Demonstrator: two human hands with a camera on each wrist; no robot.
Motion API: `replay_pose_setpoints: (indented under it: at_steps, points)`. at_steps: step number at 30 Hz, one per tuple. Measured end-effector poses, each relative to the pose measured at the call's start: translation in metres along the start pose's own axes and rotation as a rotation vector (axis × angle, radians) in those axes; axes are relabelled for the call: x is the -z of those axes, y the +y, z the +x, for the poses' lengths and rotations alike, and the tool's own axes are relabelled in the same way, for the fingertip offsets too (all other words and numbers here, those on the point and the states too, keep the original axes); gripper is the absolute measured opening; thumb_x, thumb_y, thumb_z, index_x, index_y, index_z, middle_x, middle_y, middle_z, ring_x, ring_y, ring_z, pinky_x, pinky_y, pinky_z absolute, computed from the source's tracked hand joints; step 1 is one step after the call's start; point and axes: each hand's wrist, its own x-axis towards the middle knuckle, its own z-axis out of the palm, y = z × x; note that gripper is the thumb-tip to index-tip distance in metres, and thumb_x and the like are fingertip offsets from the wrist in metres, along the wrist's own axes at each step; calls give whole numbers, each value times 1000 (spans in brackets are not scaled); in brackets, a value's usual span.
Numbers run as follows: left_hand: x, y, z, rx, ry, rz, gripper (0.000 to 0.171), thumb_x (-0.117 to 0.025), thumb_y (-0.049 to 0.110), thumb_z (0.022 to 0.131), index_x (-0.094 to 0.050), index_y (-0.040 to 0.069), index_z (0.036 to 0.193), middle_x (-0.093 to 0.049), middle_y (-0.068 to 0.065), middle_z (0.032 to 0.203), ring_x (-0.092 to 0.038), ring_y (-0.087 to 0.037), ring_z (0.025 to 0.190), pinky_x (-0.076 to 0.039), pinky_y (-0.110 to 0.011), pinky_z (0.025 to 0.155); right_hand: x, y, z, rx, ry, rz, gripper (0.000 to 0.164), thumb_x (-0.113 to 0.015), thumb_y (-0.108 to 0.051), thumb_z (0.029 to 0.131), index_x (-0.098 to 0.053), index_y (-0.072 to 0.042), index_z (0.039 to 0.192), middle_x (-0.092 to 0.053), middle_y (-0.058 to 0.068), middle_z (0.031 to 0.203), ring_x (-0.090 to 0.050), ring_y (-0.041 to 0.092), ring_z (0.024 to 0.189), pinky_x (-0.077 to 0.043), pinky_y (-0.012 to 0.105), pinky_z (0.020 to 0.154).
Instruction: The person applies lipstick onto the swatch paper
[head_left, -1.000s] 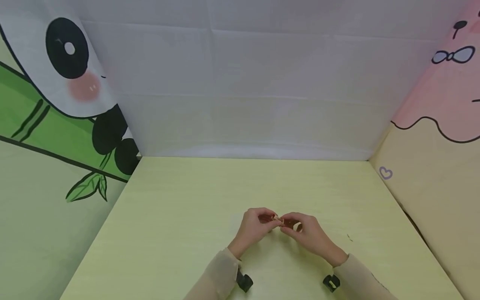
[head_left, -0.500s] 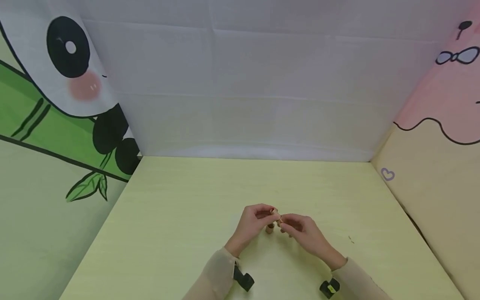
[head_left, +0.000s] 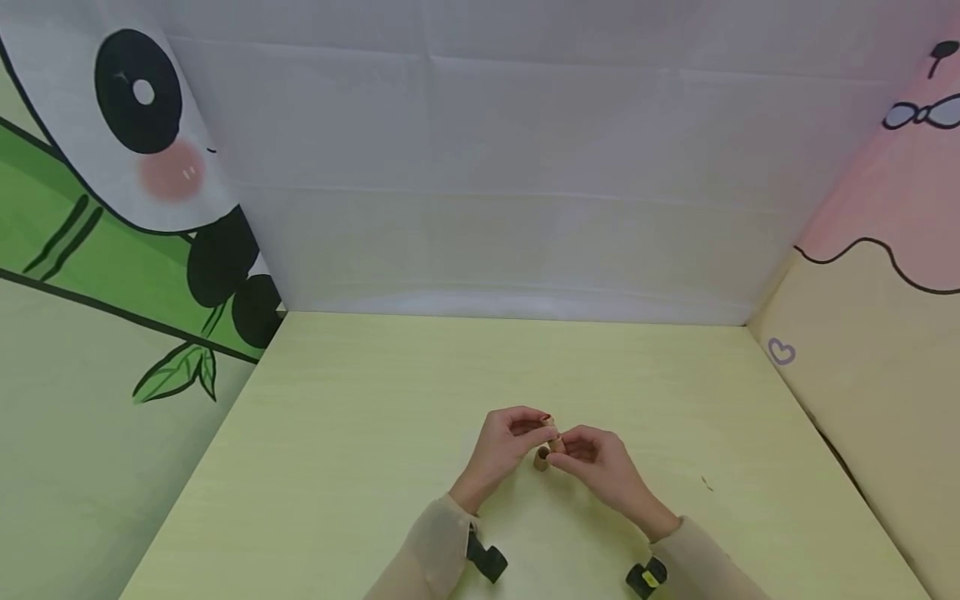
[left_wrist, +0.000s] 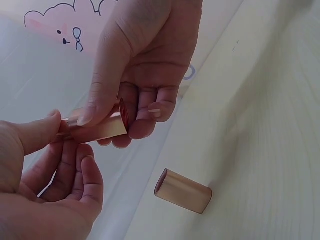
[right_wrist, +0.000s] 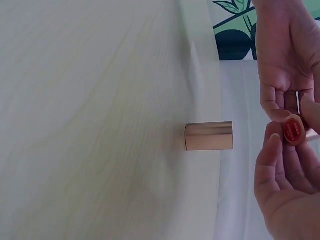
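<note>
Copper-coloured tube (left_wrist: pixel 110 130) with a red end (right_wrist: pixel 293 131), copper cylinder (left_wrist: pixel 184 191), pale-yellow grained tabletop (head_left: pixel 360 417), beige sleeves (head_left: pixel 427 546), greyish-white backdrop (head_left: pixel 480 167)

hands (head_left: pixel 504 446) (head_left: pixel 606 473): 2 | copper tube (left_wrist: pixel 107 129): 1, between hands | copper cylinder (left_wrist: pixel 186 191): 1, below hands | black wrist devices (head_left: pixel 491 564) (head_left: pixel 647 578): 2 | sleeves (head_left: pixel 423 552) (head_left: pixel 705 562): 2

A lipstick tube (left_wrist: pixel 105 130) sits between the left hand (head_left: pixel 504 450) and right hand (head_left: pixel 609 472), over the worktop (head_left: pixel 360 433) at the head view's lower centre. A cap (left_wrist: pixel 184 192) stands on the worktop, just below it in the frame. A backdrop (head_left: pixel 480 192) rises behind the worktop.
</note>
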Motion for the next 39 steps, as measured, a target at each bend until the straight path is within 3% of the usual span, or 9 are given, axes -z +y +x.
replay_pose_setpoints:
  at_steps: [4,9,13,17,22,32,34,39]
  points:
    - [-1,4,-4,-7,17,33,18,-70,1,85,-68,-9,100,-69,-14,91,-66,-20,82,-52,-28,73,-6,-20,-5,15,72,-43,17,-77,-4,80,-65,3,91,-66,12,86,-66,28,74,-54,30,65]
    - [-2,3,-6,-15,35,63,15,-71,2,85,-70,-5,98,-69,-13,90,-66,-20,82,-52,-28,73,-12,-6,-5,44,118,-70,20,-79,-4,77,-63,-2,88,-66,10,83,-66,25,70,-54,29,61]
    - [0,2,-7,-9,39,52,15,-70,2,86,-69,-5,99,-69,-13,92,-66,-20,84,-52,-29,75,-11,10,-2,3,44,-6,23,-72,-14,86,-66,-1,104,-68,13,93,-67,26,79,-54,32,66]
    - [3,2,-9,23,35,12,17,-69,3,87,-69,-5,102,-69,-14,95,-66,-20,86,-51,-30,80,-7,15,-3,-47,-77,123,37,-54,-26,99,-61,2,122,-64,21,107,-64,30,91,-53,37,72]
    - [5,1,-9,48,33,-30,18,-69,5,87,-70,-4,103,-69,-12,96,-66,-20,88,-50,-32,83,-5,13,-4,-67,-139,232,39,-49,-26,101,-59,4,125,-60,29,111,-58,38,98,-51,39,78]
    - [4,1,-8,34,64,-5,18,-71,4,86,-70,-5,101,-69,-12,94,-66,-18,83,-51,-29,76,-12,11,-2,-97,56,167,25,-69,-17,89,-66,1,107,-66,21,100,-64,37,88,-53,36,70]
    - [4,1,-8,34,73,-6,18,-71,4,85,-70,-5,101,-69,-12,93,-66,-18,83,-51,-29,75,-15,12,-2,-74,93,152,23,-72,-15,87,-67,0,104,-67,16,96,-66,34,86,-54,35,70]
    - [3,2,-9,17,100,-6,18,-72,3,85,-69,-6,100,-69,-12,92,-67,-20,83,-51,-28,75,-21,13,-2,33,222,-20,20,-79,-20,79,-69,-12,94,-69,-1,88,-67,18,79,-54,31,67]
